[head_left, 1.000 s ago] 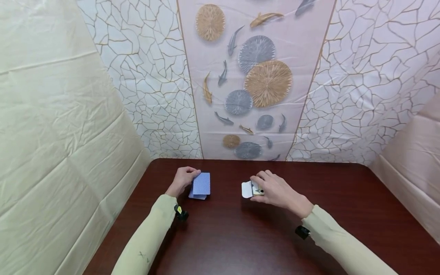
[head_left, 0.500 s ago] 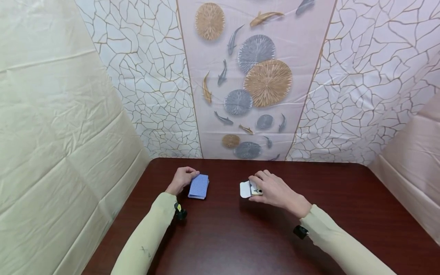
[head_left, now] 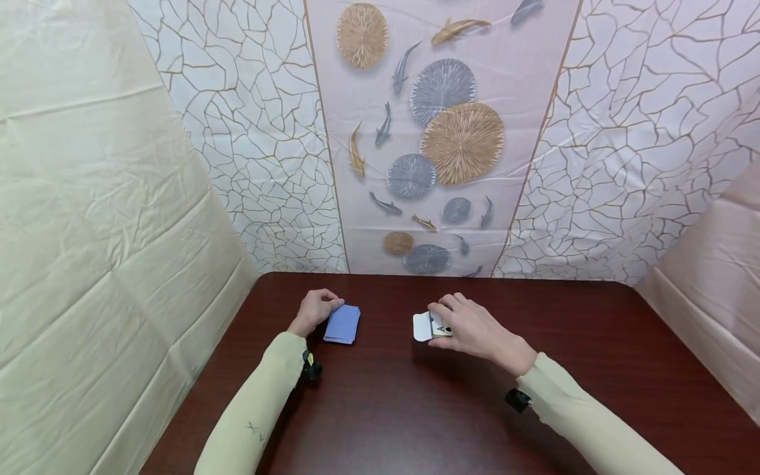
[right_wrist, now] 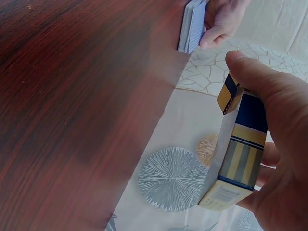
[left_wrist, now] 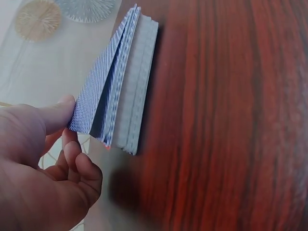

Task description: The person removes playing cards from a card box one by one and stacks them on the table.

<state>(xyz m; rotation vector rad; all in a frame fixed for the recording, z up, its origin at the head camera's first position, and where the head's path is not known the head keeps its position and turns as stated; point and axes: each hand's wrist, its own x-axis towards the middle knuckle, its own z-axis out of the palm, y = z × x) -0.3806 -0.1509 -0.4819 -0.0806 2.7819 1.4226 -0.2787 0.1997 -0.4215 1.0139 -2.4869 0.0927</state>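
A stack of blue-backed playing cards [head_left: 342, 326] lies on the table at the left in the head view. My left hand [head_left: 316, 310] pinches a corner of the top card [left_wrist: 91, 103] between thumb and finger. In the left wrist view that corner stands raised off the stack while the far end meets it. My right hand [head_left: 472, 324] grips a card box [right_wrist: 244, 137] with blue, yellow and grey bands. The box's white end flap [head_left: 422, 326] stands out toward the left, and an ace shows beside it [head_left: 441, 326]. My fingers hide the rest of the box.
The dark red-brown table [head_left: 380, 409] has a glossy top. A patterned cloth [head_left: 445, 132] with fish and round shapes hangs behind its far edge. Cream cloth [head_left: 107, 231] hangs at the left side.
The top card, earlier held askew over the stack, has come down and left to line up with it. My right hand and the box have shifted very slightly left.
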